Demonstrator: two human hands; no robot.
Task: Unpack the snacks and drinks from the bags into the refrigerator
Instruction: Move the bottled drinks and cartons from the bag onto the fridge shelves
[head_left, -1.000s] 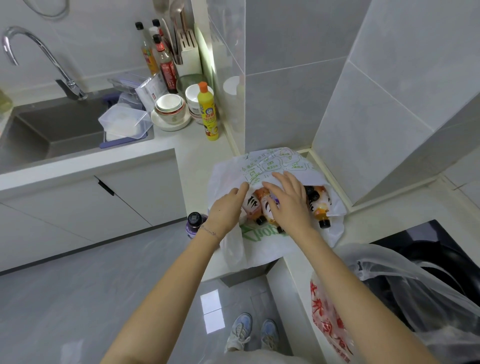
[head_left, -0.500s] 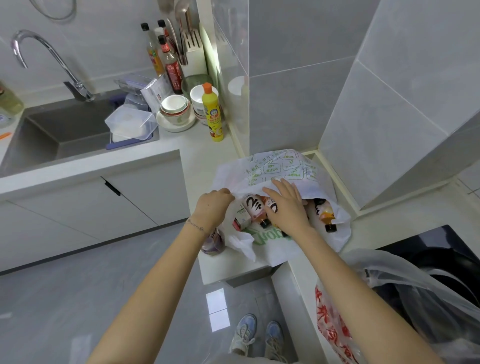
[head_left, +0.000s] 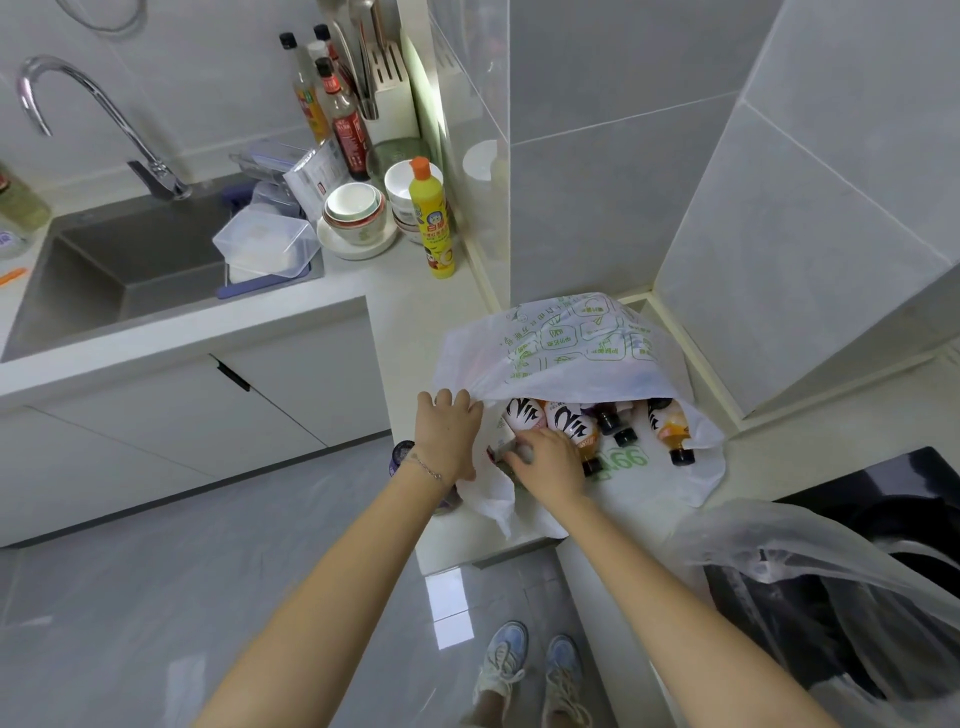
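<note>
The white bag, printed in green, lies on its side on the pale surface in the far corner where two tiled walls meet, with its mouth facing the near edge. The left grip clasps the upper edge of the bag at the left of the mouth and holds that edge raised. The right grip is inside the mouth, fingers curled round a small pale pack at the left side of the opening. Just right of the pack lie two striped-label bottles, side by side, caps pointing near. An orange-filled bottle lies further right, apart from them, on the lower sheet of the bag. A purple-capped bottle stands at the near edge of the surface, just left of the left wrist. A clear plastic bag sits near right, over a black cooktop. A yellow squeeze bottle stands far left of the white bag, beside stacked bowls and the sink.
</note>
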